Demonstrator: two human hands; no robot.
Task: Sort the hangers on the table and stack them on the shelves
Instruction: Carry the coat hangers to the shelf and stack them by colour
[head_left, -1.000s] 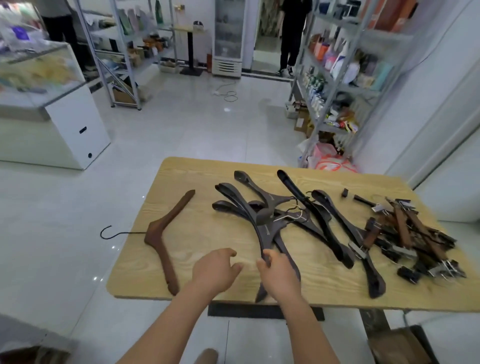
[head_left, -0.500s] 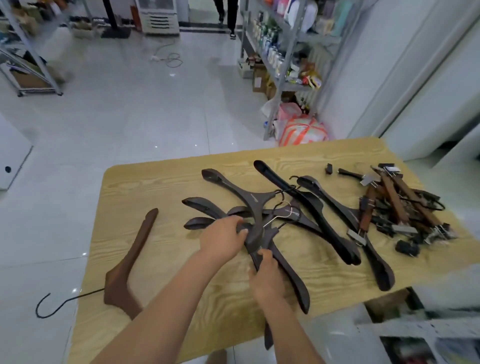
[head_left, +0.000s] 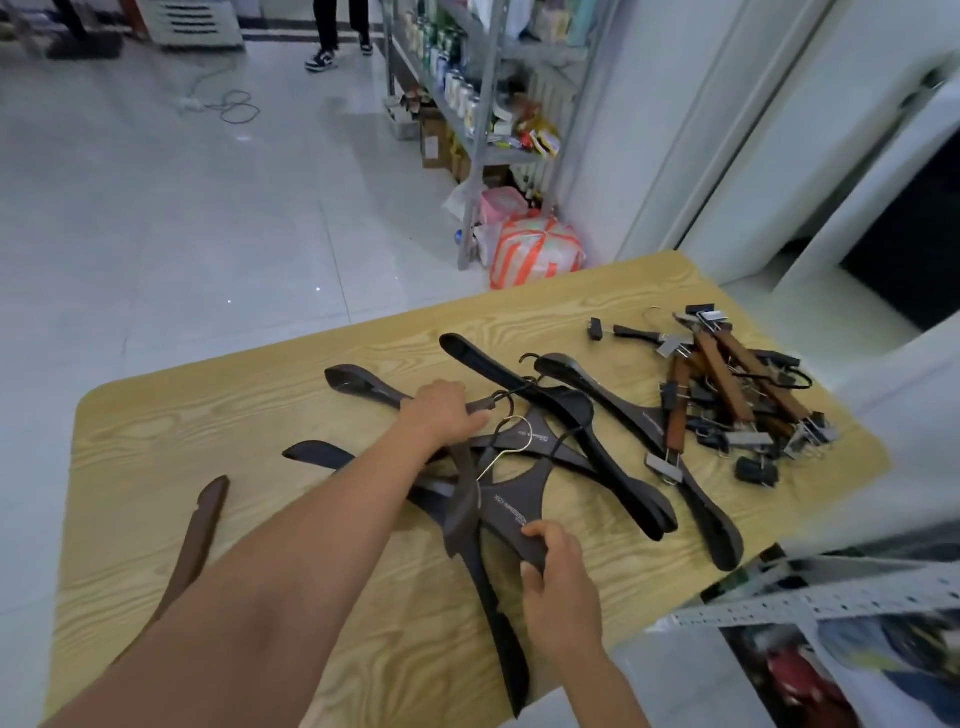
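I judge the sorting barely begun. Nothing looks stacked away yet, and every hanger I can see lies on the table (head_left: 218, 415), a pale slab with bold wood grain and rounded corners. Across its middle sprawl the dark hangers (head_left: 613, 415), a crossed heap of broad, smooth pieces with curved shoulders, a dull sheen and thin wire hooks. Toward the table's far right corner sits a tangle of clip hangers (head_left: 727, 384): straight reddish-brown wooden bars, grey metal clips and black pads. Near the table's left edge one brown hanger (head_left: 205, 525) lies alone, matte and gently bent, perhaps the start of a sorted group. All three kinds are left to gather and carry off.

My left hand (head_left: 441, 413) curls over an arm of one of the dark hangers at the table's middle. My right hand (head_left: 558, 582), toward the table's near edge, pinches the shoulder of the lettered hanger (head_left: 511, 499), thumb on top. Its hook is gold-coloured wire.
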